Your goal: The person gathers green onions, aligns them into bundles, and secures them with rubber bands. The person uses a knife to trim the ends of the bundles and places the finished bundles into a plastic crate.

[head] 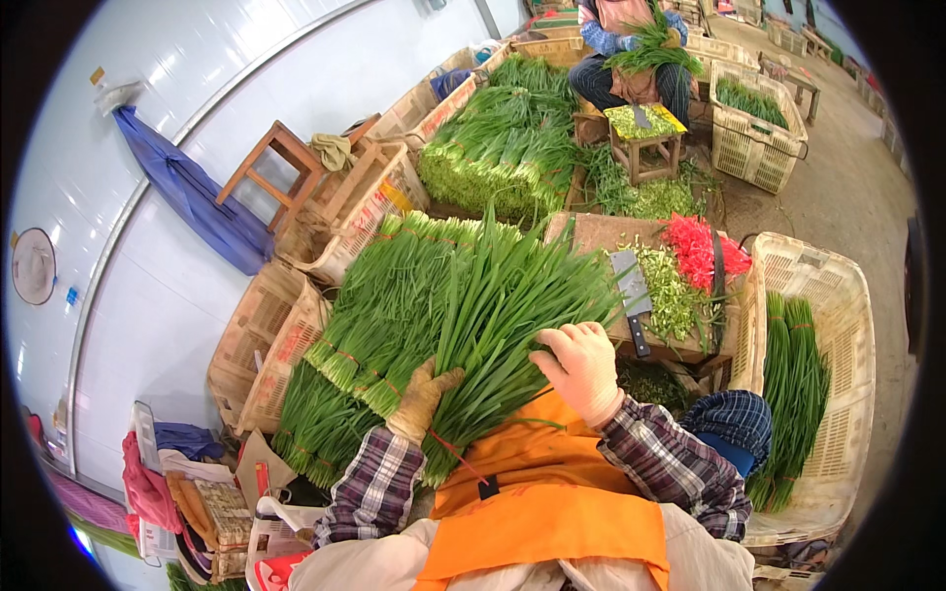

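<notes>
A large loose bunch of green garlic chives (510, 303) lies across my lap over an orange apron (547, 473), its leaves fanned away from me. My left hand (423, 402), in a soiled tan glove, grips the near left side of the bunch with the thumb over the leaves. On the bunch's right side is my right hand (584, 373), in a pale pink glove, its fingers curled at the leaf edges; whether leaves are pinched there is unclear. Beneath and left of the bunch are stacked tied chive bundles (392, 288). A red cord (454, 451) hangs near my left wrist.
At right, a cleaver (630, 288), chopped trimmings (669, 284) and red ties (698, 247) lie on a wooden bench (591, 230). A plastic crate (846, 332) holds tied bundles. Ahead, a seated person (628, 59) handles chives beside another stack (510, 133). Crates (273, 347) stand left.
</notes>
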`<action>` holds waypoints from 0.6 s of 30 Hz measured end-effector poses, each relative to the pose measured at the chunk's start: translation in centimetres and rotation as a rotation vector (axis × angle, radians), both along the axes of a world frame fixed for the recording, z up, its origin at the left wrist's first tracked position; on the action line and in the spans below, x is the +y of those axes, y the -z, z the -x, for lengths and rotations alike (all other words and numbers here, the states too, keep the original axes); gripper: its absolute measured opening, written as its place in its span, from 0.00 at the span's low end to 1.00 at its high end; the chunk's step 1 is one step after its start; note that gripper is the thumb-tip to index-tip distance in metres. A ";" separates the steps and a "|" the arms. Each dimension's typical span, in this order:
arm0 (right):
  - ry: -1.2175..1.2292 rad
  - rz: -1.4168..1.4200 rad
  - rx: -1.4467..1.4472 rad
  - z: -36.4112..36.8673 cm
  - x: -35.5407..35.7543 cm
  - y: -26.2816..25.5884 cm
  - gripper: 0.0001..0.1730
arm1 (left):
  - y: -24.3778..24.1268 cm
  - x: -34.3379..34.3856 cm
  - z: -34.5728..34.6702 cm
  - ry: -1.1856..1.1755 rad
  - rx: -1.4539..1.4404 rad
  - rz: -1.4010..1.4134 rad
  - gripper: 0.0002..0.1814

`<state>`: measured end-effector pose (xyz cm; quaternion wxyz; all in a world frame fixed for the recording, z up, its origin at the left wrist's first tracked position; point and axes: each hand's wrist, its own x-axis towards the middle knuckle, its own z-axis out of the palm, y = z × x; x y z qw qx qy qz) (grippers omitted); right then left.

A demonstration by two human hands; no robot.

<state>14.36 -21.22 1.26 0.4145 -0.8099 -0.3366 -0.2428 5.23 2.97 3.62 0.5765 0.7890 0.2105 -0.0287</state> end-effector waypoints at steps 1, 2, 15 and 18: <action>0.004 0.032 0.000 0.0 0.2 0.0 0.12 | -0.7 -0.5 0.1 -0.001 -0.007 -0.023 0.31; -0.006 0.030 0.001 0.0 0.5 0.2 0.12 | -1.1 -0.6 0.0 0.008 0.007 -0.046 0.30; 0.022 -0.338 0.283 1.0 1.4 2.6 0.01 | -0.5 0.0 -0.3 0.112 0.002 0.067 0.28; 0.073 -0.641 0.411 -0.5 0.0 3.1 0.02 | 0.9 0.9 -0.1 0.115 -0.046 0.109 0.28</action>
